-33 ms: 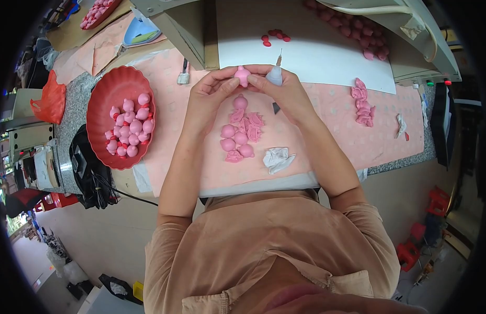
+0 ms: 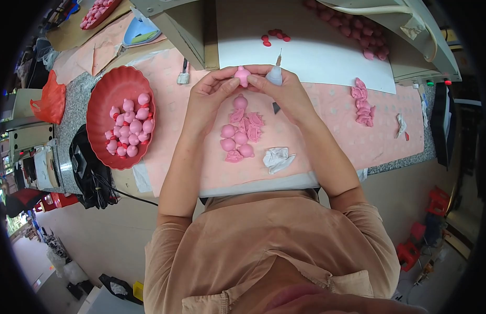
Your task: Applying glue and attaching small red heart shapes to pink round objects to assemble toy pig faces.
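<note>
A small pink rounded piece with stubby projections is pinched between the fingertips of both hands, above the far middle of the cloth. My left hand closes on its left side and my right hand on its right. Tucked in the right hand as well is a translucent squeeze bottle whose thin needle tip points away from me. Nearer me lie several pink balls with nubs and frilled pink pieces. A crumpled white tissue rests to their right.
On the left, a scalloped red bowl holds pink balls with red parts. Small red pieces sit on a white sheet at the back. More frilled pieces lie right. A grey panel stands behind my left hand.
</note>
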